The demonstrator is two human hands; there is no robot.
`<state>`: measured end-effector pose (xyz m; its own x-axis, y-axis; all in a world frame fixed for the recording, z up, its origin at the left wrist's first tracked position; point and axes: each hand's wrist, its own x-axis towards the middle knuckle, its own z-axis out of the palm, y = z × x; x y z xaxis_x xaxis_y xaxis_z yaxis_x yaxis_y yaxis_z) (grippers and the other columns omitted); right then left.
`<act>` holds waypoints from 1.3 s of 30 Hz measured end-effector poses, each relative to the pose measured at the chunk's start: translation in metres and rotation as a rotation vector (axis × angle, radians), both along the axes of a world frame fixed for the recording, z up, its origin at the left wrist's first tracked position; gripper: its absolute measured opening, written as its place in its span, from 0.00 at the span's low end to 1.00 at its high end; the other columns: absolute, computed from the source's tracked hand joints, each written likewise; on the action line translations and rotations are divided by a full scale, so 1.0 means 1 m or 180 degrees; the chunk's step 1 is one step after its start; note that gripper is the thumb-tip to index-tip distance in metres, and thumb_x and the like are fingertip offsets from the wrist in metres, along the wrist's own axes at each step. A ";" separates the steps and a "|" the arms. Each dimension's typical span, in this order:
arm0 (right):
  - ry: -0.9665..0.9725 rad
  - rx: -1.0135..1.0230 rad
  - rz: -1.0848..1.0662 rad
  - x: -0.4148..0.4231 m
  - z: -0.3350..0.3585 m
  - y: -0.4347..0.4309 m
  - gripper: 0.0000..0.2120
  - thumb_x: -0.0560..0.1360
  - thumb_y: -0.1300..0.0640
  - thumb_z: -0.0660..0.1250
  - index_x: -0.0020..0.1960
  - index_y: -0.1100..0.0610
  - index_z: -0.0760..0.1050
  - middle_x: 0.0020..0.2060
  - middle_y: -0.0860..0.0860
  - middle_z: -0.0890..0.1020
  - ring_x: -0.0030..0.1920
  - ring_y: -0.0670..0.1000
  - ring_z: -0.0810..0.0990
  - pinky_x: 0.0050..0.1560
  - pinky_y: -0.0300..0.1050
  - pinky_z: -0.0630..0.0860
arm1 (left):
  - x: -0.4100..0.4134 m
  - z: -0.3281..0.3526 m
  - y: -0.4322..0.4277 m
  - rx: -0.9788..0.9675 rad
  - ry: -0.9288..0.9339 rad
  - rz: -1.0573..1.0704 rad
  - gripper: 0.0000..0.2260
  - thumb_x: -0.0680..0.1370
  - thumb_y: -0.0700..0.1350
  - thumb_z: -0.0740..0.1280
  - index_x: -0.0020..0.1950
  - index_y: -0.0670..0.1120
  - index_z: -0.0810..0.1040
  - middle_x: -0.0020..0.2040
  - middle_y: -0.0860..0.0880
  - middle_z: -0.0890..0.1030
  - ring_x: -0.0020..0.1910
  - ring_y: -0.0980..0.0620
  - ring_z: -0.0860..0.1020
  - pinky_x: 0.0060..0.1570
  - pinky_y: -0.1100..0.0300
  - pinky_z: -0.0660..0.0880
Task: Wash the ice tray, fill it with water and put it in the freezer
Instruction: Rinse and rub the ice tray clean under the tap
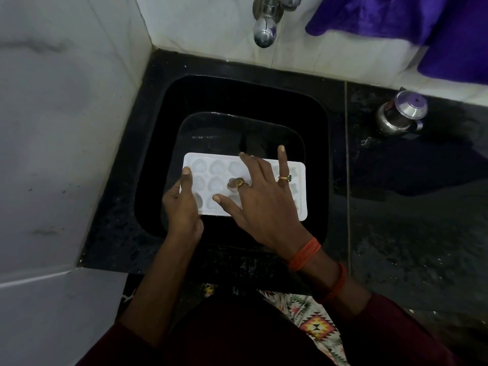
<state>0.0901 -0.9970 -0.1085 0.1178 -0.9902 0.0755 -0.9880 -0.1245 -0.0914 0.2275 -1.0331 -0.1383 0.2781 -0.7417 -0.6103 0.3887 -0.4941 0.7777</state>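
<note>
A white ice tray (211, 165) with heart-shaped cells is held level over the black sink (314, 107). My left hand (182, 204) grips its left end, thumb lying on the rim. My right hand (261, 199) rests flat on top of the tray with fingers spread, covering the middle cells; the index and middle fingers press into them, and rings show on two fingers. The tray's right end sticks out past that hand. A chrome tap (264, 30) hangs on the wall above the sink, and no water is visible running from it.
A lidded steel mug (401, 114) stands on the wet black counter (412, 207) at the right. A purple cloth (435, 27) hangs at the top right. White tiled walls (58, 128) close off the left and back sides.
</note>
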 end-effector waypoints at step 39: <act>0.0308 0.0153 0.0045 -0.007 0.003 0.001 0.28 0.80 0.33 0.52 0.57 0.49 0.83 0.73 0.59 0.70 0.74 0.58 0.68 0.78 0.66 0.36 | 0.004 -0.005 0.002 0.0006 -0.0007 -0.0054 0.11 0.81 0.53 0.68 0.50 0.46 0.83 0.44 0.49 0.87 0.47 0.46 0.86 0.43 0.50 0.84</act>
